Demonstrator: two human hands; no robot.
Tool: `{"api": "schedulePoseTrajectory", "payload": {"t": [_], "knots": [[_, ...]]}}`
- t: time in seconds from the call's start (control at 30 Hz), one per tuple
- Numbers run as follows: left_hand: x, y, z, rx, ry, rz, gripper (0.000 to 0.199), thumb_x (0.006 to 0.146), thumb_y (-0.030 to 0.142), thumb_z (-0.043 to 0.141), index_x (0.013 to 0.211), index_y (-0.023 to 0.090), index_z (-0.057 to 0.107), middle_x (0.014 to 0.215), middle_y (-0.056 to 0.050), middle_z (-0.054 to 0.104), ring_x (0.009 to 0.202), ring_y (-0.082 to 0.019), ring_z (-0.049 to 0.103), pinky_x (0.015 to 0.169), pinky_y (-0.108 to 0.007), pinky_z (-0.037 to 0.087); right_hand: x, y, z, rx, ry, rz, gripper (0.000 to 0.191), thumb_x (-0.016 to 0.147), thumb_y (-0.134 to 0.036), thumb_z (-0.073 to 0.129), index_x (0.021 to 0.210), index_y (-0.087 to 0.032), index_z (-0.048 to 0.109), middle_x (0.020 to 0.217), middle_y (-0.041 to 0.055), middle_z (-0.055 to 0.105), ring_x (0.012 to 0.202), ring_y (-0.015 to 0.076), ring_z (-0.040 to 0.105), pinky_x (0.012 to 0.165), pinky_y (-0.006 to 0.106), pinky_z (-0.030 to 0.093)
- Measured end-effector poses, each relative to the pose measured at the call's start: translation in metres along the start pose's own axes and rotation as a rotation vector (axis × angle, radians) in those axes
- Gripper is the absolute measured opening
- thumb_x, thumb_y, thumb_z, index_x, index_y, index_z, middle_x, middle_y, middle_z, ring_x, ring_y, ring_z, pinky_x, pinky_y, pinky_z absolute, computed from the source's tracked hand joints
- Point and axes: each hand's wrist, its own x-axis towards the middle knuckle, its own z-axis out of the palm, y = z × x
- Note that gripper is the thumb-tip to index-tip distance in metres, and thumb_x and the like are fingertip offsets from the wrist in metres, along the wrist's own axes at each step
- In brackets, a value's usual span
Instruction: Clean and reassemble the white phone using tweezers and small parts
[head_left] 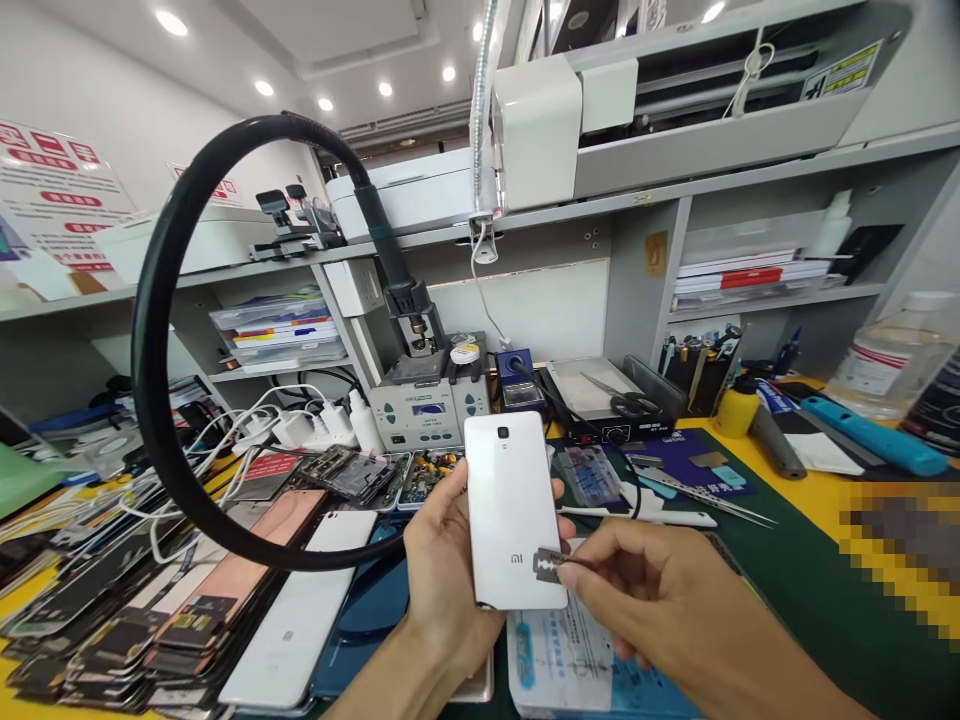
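A white smartphone [510, 500] stands nearly upright in my left hand [442, 560], its back with the camera and logo facing me. The fingers of that hand wrap round both long edges. Between thumb and fingertips my right hand [645, 580] pinches a thin metal razor blade [547, 565]. The blade lies over the phone's lower right part, near the logo; whether it touches the surface I cannot tell. Below the hands, a blue and white box [536, 665] lies on the green mat [832, 590].
Stacked phone parts [82, 620] and a white phone back [304, 610] fill the left side. A black hose [150, 350] loops above them from the hot-air station [420, 415]. Scissors [626, 400], tweezers [705, 492] and a bottle [892, 350] are at the right.
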Motion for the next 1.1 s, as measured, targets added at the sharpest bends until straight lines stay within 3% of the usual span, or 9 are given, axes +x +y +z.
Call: {"api": "schedulePoseTrajectory", "payload": {"t": [0.13, 0.23, 0.3, 0.43, 0.5, 0.6, 0.73, 0.97, 1.1], "knots": [[0.000, 0.000, 0.001, -0.005, 0.023, 0.011, 0.053, 0.090, 0.046, 0.046, 0.110, 0.004, 0.069, 0.095, -0.018, 0.073, 0.067, -0.026, 0.067, 0.060, -0.034, 0.050, -0.001, -0.001, -0.005, 0.040, -0.022, -0.039, 0.026, 0.081, -0.042, 0.066, 0.072, -0.018, 0.064, 0.054, -0.0046, 0.052, 0.045, 0.0083, 0.046, 0.043, 0.018, 0.038], [0.000, -0.001, -0.002, -0.025, -0.010, 0.009, 0.052, 0.091, 0.047, 0.047, 0.111, 0.004, 0.069, 0.096, -0.019, 0.073, 0.072, -0.028, 0.069, 0.067, -0.036, 0.052, -0.002, 0.003, -0.012, -0.082, 0.005, -0.188, 0.026, 0.088, -0.044, 0.060, 0.082, -0.021, 0.069, 0.066, -0.0007, 0.064, 0.047, 0.0100, 0.052, 0.045, 0.020, 0.045], [0.000, 0.000, -0.003, -0.041, -0.003, 0.000, 0.052, 0.091, 0.046, 0.047, 0.111, 0.004, 0.069, 0.097, -0.019, 0.073, 0.072, -0.027, 0.068, 0.069, -0.037, 0.052, -0.001, 0.009, -0.016, -0.273, 0.082, -0.456, 0.019, 0.092, -0.035, 0.057, 0.088, -0.023, 0.071, 0.076, 0.0009, 0.071, 0.053, 0.0122, 0.060, 0.048, 0.020, 0.049], [-0.002, 0.002, -0.002, -0.044, 0.025, -0.022, 0.056, 0.090, 0.049, 0.046, 0.108, 0.002, 0.069, 0.101, -0.020, 0.071, 0.070, -0.026, 0.066, 0.064, -0.036, 0.052, 0.004, 0.025, -0.024, -0.677, 0.307, -1.164, 0.020, 0.095, -0.017, 0.053, 0.102, -0.021, 0.071, 0.089, 0.0034, 0.076, 0.075, 0.0150, 0.071, 0.069, 0.022, 0.056], [-0.002, 0.003, 0.000, -0.043, 0.028, -0.026, 0.059, 0.090, 0.051, 0.045, 0.108, 0.001, 0.069, 0.103, -0.020, 0.070, 0.069, -0.025, 0.065, 0.063, -0.035, 0.052, 0.005, 0.032, -0.026, -0.832, 0.358, -1.294, 0.025, 0.098, -0.015, 0.048, 0.106, -0.020, 0.071, 0.091, 0.0040, 0.076, 0.079, 0.0149, 0.072, 0.074, 0.024, 0.056], [-0.002, 0.005, 0.000, -0.033, 0.031, -0.023, 0.063, 0.089, 0.053, 0.044, 0.108, -0.001, 0.069, 0.094, -0.021, 0.071, 0.068, -0.025, 0.064, 0.064, -0.035, 0.051, 0.006, 0.035, -0.027, -0.981, 0.348, -1.324, 0.030, 0.099, -0.015, 0.044, 0.110, -0.022, 0.071, 0.093, 0.0047, 0.076, 0.083, 0.0159, 0.072, 0.073, 0.026, 0.056], [-0.002, 0.007, -0.002, 0.007, 0.028, -0.026, 0.067, 0.089, 0.056, 0.043, 0.107, -0.003, 0.069, 0.080, -0.021, 0.070, 0.065, -0.026, 0.064, 0.065, -0.035, 0.049, 0.003, 0.030, -0.025, -1.008, 0.379, -1.357, 0.035, 0.100, -0.011, 0.038, 0.105, -0.020, 0.071, 0.088, 0.0049, 0.076, 0.078, 0.0156, 0.072, 0.069, 0.027, 0.055], [-0.004, 0.009, 0.000, -0.020, 0.020, -0.022, 0.057, 0.087, 0.048, 0.048, 0.112, 0.000, 0.068, 0.099, -0.021, 0.070, 0.070, -0.026, 0.065, 0.064, -0.035, 0.050, 0.004, 0.031, -0.030, -1.062, 0.349, -1.375, 0.035, 0.100, -0.012, 0.035, 0.107, -0.021, 0.069, 0.091, 0.0038, 0.074, 0.076, 0.0150, 0.069, 0.067, 0.026, 0.054], [-0.004, 0.009, 0.001, -0.026, 0.032, -0.034, 0.061, 0.087, 0.051, 0.047, 0.115, 0.001, 0.067, 0.105, -0.022, 0.070, 0.069, -0.027, 0.065, 0.063, -0.036, 0.050, 0.005, 0.035, -0.035, -1.084, 0.295, -1.380, 0.036, 0.099, -0.009, 0.035, 0.112, -0.019, 0.067, 0.095, 0.0052, 0.074, 0.080, 0.0158, 0.069, 0.069, 0.026, 0.055]]}}
